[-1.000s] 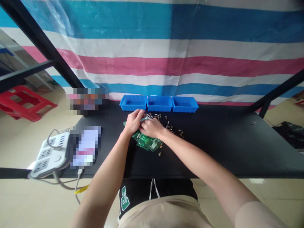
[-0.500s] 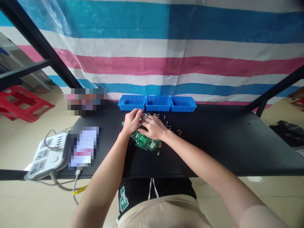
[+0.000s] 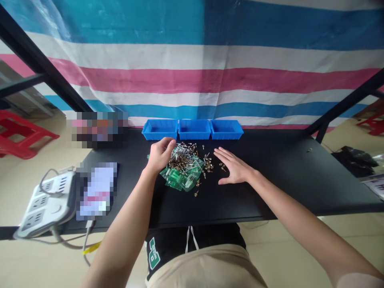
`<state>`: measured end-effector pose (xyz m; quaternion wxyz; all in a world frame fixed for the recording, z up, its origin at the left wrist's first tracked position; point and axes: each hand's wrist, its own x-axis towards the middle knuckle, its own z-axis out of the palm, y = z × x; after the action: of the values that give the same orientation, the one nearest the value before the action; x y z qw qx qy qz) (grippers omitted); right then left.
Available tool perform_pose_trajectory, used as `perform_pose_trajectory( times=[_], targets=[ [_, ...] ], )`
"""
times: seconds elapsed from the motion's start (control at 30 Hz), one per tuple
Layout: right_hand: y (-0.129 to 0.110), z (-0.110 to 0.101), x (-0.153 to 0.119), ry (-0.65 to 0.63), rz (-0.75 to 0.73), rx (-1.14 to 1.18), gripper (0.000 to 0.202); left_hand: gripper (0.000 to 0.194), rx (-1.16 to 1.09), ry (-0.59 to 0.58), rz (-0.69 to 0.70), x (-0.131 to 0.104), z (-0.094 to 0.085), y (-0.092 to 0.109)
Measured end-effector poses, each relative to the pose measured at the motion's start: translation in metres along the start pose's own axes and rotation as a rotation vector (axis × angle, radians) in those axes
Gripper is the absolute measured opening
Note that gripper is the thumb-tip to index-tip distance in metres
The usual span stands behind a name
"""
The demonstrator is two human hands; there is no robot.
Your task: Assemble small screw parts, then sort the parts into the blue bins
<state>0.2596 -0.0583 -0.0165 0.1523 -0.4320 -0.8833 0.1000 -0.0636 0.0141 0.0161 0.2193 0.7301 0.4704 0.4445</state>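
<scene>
A pile of loose screws [image 3: 180,163] lies on the black table, with silvery pins or nails [image 3: 187,150] among them at the back. Small green-and-clear plastic packets [image 3: 177,179] stick out from under the front of the pile. My left hand [image 3: 160,155] is at the pile's left edge, its fingers curled and thumb alongside; whatever they may hold is hidden. To the right of the pile, my right hand [image 3: 237,168] is spread open and holds nothing. A few stray screws [image 3: 222,166] lie beside its fingers.
Three blue bins [image 3: 194,130] stand in a row behind the pile. At the left are a white power strip [image 3: 49,204] and a blurred phone [image 3: 99,190] with a cable. A striped sheet [image 3: 192,80] hangs behind the table [image 3: 285,172], between black frame posts.
My right hand has drawn off the pile to the right and spread its fingers, uncovering the screws and pins. My left hand stays at the left edge. The view has shifted slightly.
</scene>
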Motion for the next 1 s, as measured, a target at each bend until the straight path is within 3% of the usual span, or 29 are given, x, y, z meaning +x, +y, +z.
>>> perform_pose_trajectory(
  times=[0.13, 0.57, 0.8, 1.0],
  targets=[
    [0.005, 0.008, 0.007, -0.058, 0.030, -0.004, 0.122, 0.043, 0.019, 0.020, 0.001, 0.001, -0.002, 0.000],
    [0.001, 0.016, 0.079, -0.131, -0.103, 0.053, 0.125, 0.040, 0.037, 0.100, -0.019, 0.004, -0.013, -0.008],
    [-0.005, 0.018, 0.104, -0.158, -0.193, 0.094, 0.134, 0.040, 0.180, -0.053, 0.053, 0.003, -0.007, -0.008],
    [-0.006, 0.026, 0.112, -0.152, -0.220, 0.097, 0.130, 0.042, 0.238, -0.201, 0.127, 0.002, -0.002, -0.010]
  ],
)
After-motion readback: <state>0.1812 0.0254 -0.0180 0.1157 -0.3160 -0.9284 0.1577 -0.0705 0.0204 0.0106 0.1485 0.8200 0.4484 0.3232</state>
